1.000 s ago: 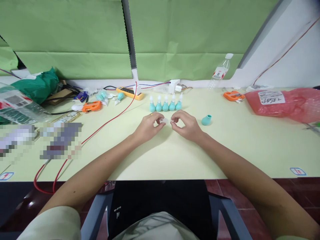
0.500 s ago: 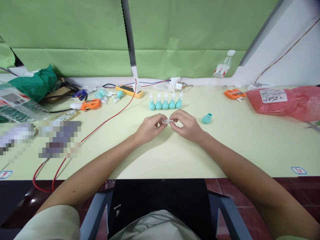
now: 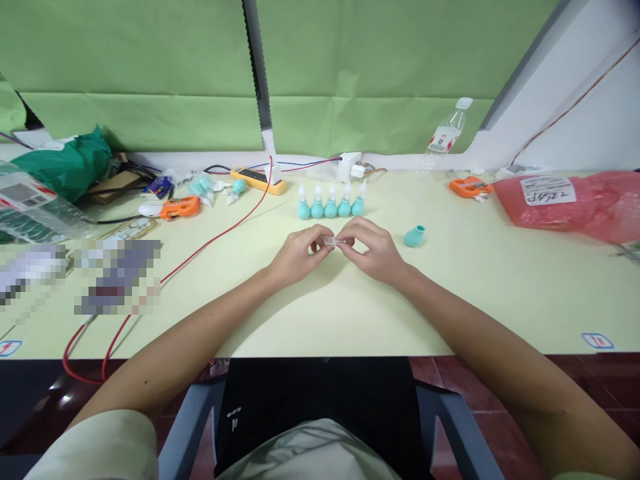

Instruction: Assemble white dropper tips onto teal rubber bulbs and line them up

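Observation:
My left hand (image 3: pixel 303 255) pinches one end of a small clear plastic tip (image 3: pixel 330 241) between thumb and fingers. At its other end, the thumb and forefinger of my right hand (image 3: pixel 371 250) are closed on the same piece. Fingertips cover parts of it. Behind my hands stands a row of several teal rubber bulbs with clear nozzles (image 3: pixel 331 207), upright and side by side. A lone teal bulb (image 3: pixel 415 236) without a nozzle lies tilted on the table, to the right of my right hand, its mouth facing up and right.
Orange-handled tools (image 3: pixel 181 207) and a yellow multimeter (image 3: pixel 259 180) lie at the back left, near a red cable (image 3: pixel 215 237). A red plastic bag (image 3: pixel 565 207) lies at the right, by an orange tool (image 3: pixel 470 187). A clear bottle (image 3: pixel 445 138) stands at the back.
My right fingers have shifted slightly left, closer to my left fingertips, and less of the clear tip shows between them. The bulbs on the table stay put.

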{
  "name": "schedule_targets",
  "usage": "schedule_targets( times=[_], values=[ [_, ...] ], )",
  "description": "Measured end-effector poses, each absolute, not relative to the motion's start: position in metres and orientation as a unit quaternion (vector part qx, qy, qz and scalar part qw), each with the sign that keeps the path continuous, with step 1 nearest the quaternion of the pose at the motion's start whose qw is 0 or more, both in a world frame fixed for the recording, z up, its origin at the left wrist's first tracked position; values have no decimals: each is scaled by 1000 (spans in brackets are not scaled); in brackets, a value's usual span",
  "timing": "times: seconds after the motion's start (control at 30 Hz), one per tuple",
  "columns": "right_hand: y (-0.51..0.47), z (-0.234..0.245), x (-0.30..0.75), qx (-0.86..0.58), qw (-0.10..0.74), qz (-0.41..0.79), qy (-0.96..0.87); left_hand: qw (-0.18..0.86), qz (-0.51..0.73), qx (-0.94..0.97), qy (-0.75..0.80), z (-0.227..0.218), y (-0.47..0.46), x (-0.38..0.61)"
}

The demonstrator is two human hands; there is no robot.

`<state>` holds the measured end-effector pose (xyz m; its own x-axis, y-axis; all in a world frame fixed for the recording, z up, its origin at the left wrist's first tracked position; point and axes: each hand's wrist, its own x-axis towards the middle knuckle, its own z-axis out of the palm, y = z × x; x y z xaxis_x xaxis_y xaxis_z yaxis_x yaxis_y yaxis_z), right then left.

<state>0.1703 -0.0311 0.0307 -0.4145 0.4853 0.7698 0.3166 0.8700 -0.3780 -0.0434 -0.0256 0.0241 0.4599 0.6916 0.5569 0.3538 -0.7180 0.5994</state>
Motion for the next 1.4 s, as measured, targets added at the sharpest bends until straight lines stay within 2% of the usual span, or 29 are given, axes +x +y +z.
schedule_targets(
  times=[0.5, 0.93, 1.17, 1.4],
  values=[
    [-34, 28, 164, -266, 492, 117, -821, 140, 439, 822, 334, 19, -26, -41],
    [-34, 20, 163, -298, 526, 124, -787, 136, 450, 822, 320, 19, -29, -38],
    [-33, 25, 165, -263, 506, 35, -821, 133, 456, 822, 316, 19, -28, -38],
    [-34, 30, 166, -251, 499, 63, -827, 104, 453, 829, 312, 16, -27, -39]
  ],
)
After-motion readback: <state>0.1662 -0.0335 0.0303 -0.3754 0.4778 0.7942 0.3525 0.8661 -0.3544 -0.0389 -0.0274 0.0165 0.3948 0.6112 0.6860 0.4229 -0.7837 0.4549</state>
